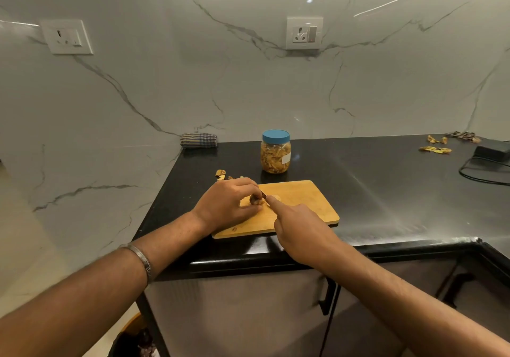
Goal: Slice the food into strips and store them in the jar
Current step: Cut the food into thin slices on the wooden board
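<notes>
My left hand point(229, 204) pinches the food point(256, 199) steady on the board point(303, 199) so my right hand point(300, 229), gripping the knife point(264, 195), can slice. The capped jar point(275, 152) waits just behind.

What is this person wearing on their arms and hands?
Very little. Both forearms are bare, no sleeves or gloves showing. The left forearm carries a slim silver-coloured metal bangle with small engraved markings too blurred to read. The right hand and its wrist show no jewellery.
</notes>
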